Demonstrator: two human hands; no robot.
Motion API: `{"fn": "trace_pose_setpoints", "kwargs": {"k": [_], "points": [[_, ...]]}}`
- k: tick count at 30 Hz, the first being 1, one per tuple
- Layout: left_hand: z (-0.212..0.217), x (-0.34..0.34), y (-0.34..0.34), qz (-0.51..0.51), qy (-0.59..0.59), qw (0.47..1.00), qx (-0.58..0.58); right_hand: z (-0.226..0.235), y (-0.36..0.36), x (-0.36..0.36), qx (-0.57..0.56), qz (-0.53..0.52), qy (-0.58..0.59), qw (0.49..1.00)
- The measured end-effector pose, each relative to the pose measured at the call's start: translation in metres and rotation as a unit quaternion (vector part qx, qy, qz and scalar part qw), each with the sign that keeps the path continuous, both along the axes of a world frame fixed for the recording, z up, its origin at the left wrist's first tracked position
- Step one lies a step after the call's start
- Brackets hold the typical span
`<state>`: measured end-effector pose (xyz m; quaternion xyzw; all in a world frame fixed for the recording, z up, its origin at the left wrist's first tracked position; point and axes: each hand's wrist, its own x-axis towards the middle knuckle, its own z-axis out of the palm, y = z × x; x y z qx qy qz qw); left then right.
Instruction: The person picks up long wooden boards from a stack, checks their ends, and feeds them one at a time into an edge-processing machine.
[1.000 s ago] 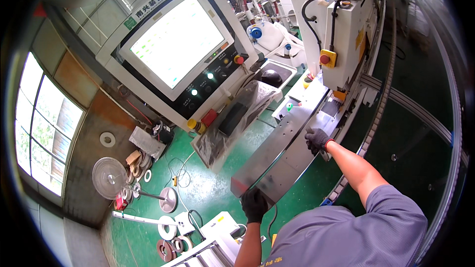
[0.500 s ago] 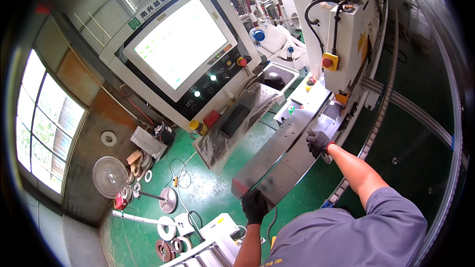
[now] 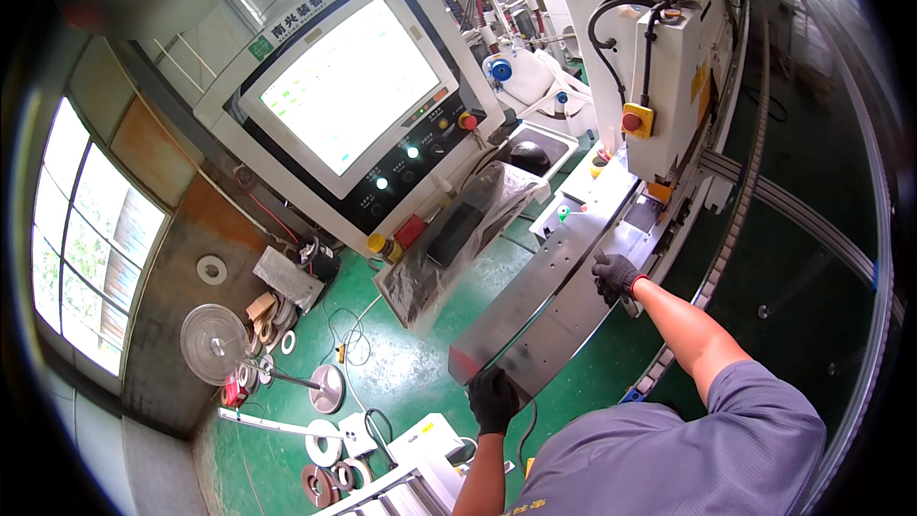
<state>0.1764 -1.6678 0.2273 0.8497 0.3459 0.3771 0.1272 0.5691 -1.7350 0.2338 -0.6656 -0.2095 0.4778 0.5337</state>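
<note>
A long grey metal machine bed (image 3: 521,311) with a dark lengthwise slot runs from the machine's head toward me. My left hand (image 3: 493,399), in a black glove, is at the bed's near end, where the slot comes out. Its fingers are bent over the end, and what they grip is hidden. Farther up, my right hand (image 3: 614,277), also gloved in black, rests at the bed's right side. Its fingers are curled closed beside a small upright grey piece, and I cannot make out what is in them.
A control cabinet with a lit screen (image 3: 353,81) stands to the left, above a plastic-covered keyboard tray (image 3: 458,234). The white machine head (image 3: 664,96) carries a red stop button (image 3: 632,121). A fan (image 3: 215,344) and several tape rolls (image 3: 320,483) are on the green floor.
Both hands stay in the same places on the machine bed. The whole view has shifted very slightly.
</note>
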Motion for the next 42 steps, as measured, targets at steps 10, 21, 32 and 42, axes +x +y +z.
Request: {"fn": "trace_pose_setpoints", "kwargs": {"k": [10, 21, 32, 42], "points": [[-0.008, -0.005, 0.003, -0.011, 0.019, 1.0, 0.004, 0.003, 0.0, -0.001, -0.01, 0.008, -0.016, 1.0], [-0.019, -0.009, 0.007, -0.032, 0.048, 0.996, 0.069, 0.003, 0.0, -0.001, -0.007, 0.016, -0.02, 1.0], [-0.004, -0.006, 0.002, -0.022, 0.007, 1.0, -0.007, 0.001, 0.002, -0.004, -0.006, 0.005, -0.002, 1.0], [-0.021, -0.002, 0.004, -0.001, 0.03, 0.999, -0.025, -0.014, 0.008, 0.003, -0.014, 0.041, -0.113, 0.993]]}}
